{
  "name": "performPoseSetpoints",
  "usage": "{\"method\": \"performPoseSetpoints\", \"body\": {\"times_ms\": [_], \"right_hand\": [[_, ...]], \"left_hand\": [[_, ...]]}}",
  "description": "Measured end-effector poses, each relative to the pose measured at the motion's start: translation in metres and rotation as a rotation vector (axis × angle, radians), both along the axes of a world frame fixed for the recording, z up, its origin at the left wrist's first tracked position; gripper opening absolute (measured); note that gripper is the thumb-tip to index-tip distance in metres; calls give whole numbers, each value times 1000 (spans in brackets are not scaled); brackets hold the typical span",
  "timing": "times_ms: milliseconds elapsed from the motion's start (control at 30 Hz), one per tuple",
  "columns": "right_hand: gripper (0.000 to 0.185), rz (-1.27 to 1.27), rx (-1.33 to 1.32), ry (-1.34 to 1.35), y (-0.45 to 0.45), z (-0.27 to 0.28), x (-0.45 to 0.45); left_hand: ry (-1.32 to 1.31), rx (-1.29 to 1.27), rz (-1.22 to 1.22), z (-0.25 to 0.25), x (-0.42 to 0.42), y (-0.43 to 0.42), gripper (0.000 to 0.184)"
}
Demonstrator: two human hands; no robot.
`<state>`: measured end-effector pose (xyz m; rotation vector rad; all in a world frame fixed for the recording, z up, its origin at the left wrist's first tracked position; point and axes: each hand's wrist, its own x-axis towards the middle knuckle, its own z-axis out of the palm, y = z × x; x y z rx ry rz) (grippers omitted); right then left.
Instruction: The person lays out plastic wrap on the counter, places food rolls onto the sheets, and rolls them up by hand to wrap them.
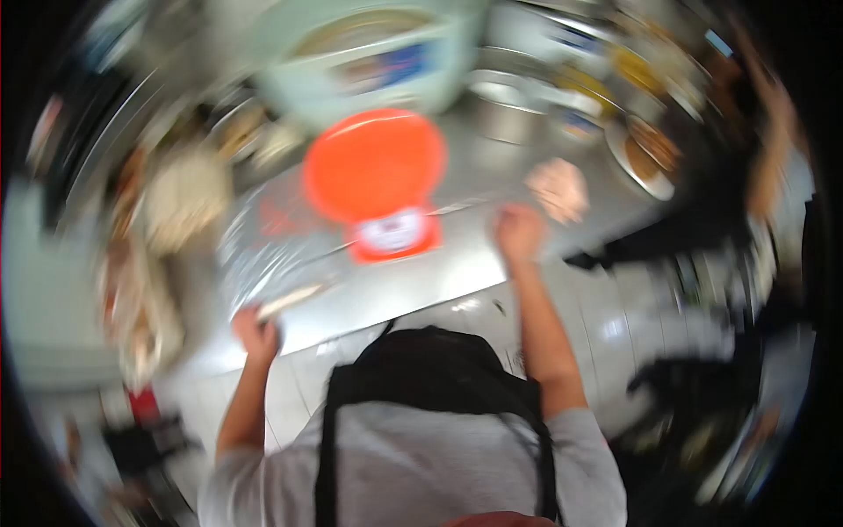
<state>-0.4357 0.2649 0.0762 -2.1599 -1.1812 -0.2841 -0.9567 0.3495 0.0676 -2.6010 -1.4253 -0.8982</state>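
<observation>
My left hand (255,332) is closed at the table's front edge on one end of a pale stick-like thing (291,301), too blurred to name. Beside it lies a clear plastic bag (277,241) with red print. My right hand (520,230) rests low over the steel table, compact and smeared by motion, so its fingers do not show clearly. Just beyond it sits a pale pink lump (559,189), perhaps raw meat. Between my hands stands an orange kitchen scale (395,241) with a round orange pan (376,165) on top.
A big pale green tub (369,66) stands behind the scale. Metal pots (507,110) and a white dish of brown food (639,158) are at the back right. Bagged pale food (184,198) lies at left. Another person's arm (771,132) reaches in at far right.
</observation>
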Motion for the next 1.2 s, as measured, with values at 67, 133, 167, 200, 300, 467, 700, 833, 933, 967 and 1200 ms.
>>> {"method": "performPoseSetpoints", "body": {"times_ms": [67, 133, 167, 200, 300, 467, 700, 833, 933, 967, 1200], "right_hand": [[14, 38, 38, 15, -2, 12, -4], [14, 64, 56, -50, 4, 9, -4], [17, 60, -12, -35, 4, 10, -3], [17, 80, -26, 22, 4, 10, -3], [16, 132, 179, 316, 5, -1, 4], [11, 123, 494, 598, -17, 1, 2], [17, 999, 115, 475, 38, 70, -184], [28, 1244, 14, 171, 62, 68, -295], [34, 1169, -74, 55, 71, 66, -362], [36, 1130, -106, 34, 74, 63, -381], [36, 986, -158, -6, 89, 53, -463]], "left_hand": [[-24, -76, 76, 14, 3, -6, 41], [-12, -41, 116, 20, 3, -7, 42], [-1, -88, 132, 27, 3, -9, 42], [-7, -91, 143, 31, 3, -11, 43], [26, -149, 166, 42, 6, -15, 46], [27, -169, 155, 42, 5, -14, 44], [55, -195, 125, 45, -1, -7, 34], [128, -180, 64, 44, -14, 5, 30], [137, -148, 23, 44, -44, 16, 30], [138, -134, 13, 44, -58, 20, 30], [66, -136, -120, 45, -127, 34, 30]]}}
